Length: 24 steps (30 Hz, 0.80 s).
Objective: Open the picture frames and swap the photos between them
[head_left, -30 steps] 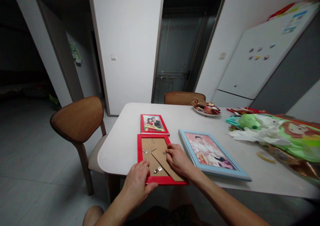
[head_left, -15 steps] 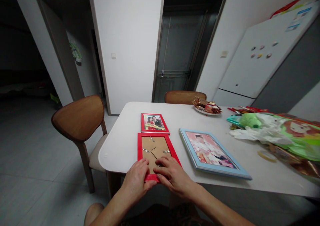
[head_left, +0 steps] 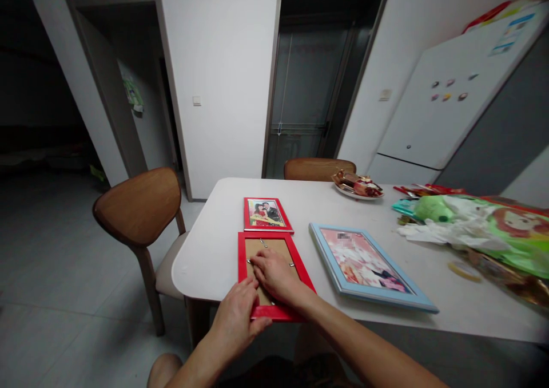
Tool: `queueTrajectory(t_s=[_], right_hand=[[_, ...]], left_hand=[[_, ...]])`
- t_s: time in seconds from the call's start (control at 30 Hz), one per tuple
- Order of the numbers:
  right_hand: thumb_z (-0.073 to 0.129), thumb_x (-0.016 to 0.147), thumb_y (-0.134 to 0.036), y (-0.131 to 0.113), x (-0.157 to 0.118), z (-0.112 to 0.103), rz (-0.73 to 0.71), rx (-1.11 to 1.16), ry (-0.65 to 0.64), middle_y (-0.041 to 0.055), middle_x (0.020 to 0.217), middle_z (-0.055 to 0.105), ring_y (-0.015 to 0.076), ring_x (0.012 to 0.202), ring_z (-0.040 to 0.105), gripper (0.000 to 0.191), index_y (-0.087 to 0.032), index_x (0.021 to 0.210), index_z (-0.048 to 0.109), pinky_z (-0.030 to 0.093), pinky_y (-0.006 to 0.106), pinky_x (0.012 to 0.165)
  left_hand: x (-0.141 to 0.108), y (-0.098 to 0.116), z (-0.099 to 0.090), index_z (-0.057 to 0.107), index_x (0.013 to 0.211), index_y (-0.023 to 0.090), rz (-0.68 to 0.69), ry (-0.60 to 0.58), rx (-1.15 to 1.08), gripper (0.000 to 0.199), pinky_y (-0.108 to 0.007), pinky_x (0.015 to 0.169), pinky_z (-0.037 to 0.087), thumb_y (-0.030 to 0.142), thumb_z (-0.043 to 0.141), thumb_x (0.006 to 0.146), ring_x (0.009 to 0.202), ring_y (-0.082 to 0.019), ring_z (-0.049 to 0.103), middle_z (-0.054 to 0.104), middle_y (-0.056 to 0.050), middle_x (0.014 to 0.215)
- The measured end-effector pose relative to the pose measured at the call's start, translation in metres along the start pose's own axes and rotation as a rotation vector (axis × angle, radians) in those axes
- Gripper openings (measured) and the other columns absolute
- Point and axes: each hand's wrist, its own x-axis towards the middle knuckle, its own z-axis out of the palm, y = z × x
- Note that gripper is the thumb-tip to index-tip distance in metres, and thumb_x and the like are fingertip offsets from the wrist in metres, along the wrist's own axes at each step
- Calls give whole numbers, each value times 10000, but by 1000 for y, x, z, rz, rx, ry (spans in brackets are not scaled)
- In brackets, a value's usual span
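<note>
A red picture frame (head_left: pixel 302 269) lies face down at the near edge of the table, its brown backing board (head_left: pixel 278 245) showing. My left hand (head_left: pixel 237 308) grips its lower left corner, fingers on top and thumb along the near edge. Bent over the backing, my right hand (head_left: pixel 274 272) has its fingertips at the small metal clip (head_left: pixel 249 261) on the left side. Another metal clip (head_left: pixel 263 243) shows at the far side, and a third (head_left: pixel 292 264) at the right. My right hand covers the middle of the board.
A smaller-looking red frame (head_left: pixel 268 212) with a photo faces up just beyond. To the right lies a light blue frame (head_left: pixel 326 259) with a photo. Farther right are a tape roll (head_left: pixel 464 271), green plastic packaging (head_left: pixel 514 242) and a plate (head_left: pixel 357 195) of wrapped items. A chair (head_left: pixel 139 208) stands at left.
My right hand has moved from the frame's near edge up and left across the backing to the left clip. My left hand keeps its hold on the near left corner.
</note>
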Motion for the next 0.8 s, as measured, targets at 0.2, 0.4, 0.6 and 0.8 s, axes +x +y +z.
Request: queueTrajectory(t_s=[0.2, 0.4, 0.6, 0.8], right_hand=[[418, 792, -206, -5, 5, 0, -79, -79, -58, 65, 857, 539, 160, 826, 437, 190, -166, 820, 602, 305, 265, 728], [387, 806, -219, 14, 8, -1, 11, -26, -10, 52, 890, 565, 137, 819, 472, 227, -187, 916, 583, 313, 231, 709], [456, 768, -313, 44, 37, 10, 358, 5, 63, 58, 734, 614, 128, 642, 521, 231, -149, 733, 614, 303, 218, 555], [490, 727, -337, 49, 48, 21, 483, 54, 153, 97, 757, 627, 168, 667, 536, 231, -140, 724, 611, 298, 239, 548]], left_hand=[[-1, 0, -1, 565, 834, 152, 0, -4, -11, 263, -416, 957, 326, 241, 665, 607, 1124, -259, 411, 511, -126, 1165], [-4, 1, -4, 552, 879, 131, -8, -37, 6, 301, -415, 963, 315, 275, 648, 633, 1132, -262, 401, 494, -150, 1179], [-12, 7, -11, 543, 894, 127, -36, -66, 26, 316, -406, 953, 327, 272, 642, 632, 1133, -259, 400, 494, -148, 1178], [-16, 9, -14, 545, 891, 150, -46, -76, 54, 293, -411, 956, 318, 258, 634, 633, 1136, -244, 398, 483, -124, 1196]])
